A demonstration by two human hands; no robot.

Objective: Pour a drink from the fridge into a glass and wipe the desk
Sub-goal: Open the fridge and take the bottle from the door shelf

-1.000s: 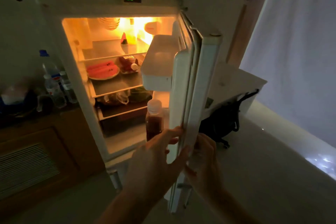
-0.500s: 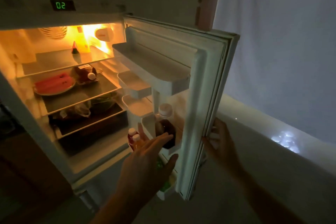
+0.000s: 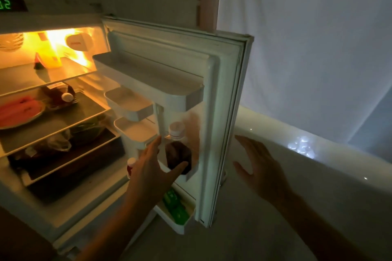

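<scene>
The small fridge stands wide open, its door [image 3: 220, 95] swung to the right. A bottle of dark drink with a white cap [image 3: 177, 150] stands in a lower door shelf. My left hand [image 3: 152, 174] is spread open just in front of the bottle, thumb almost at its dark body, fingers to its left; I cannot tell whether they touch. A second small bottle with a white cap [image 3: 131, 165] is partly hidden behind that hand. My right hand [image 3: 257, 163] hangs open beyond the door's outer edge, holding nothing.
Inside the fridge, a plate of watermelon [image 3: 20, 112] and a lying bottle [image 3: 61, 96] sit on the middle shelf. Green packs [image 3: 176, 207] fill the bottom door shelf. A white curtain [image 3: 307, 38] hangs at the right above a pale floor.
The door swung further open. My right hand let go of the door edge and now hangs free. My left hand moved closer to the dark bottle.
</scene>
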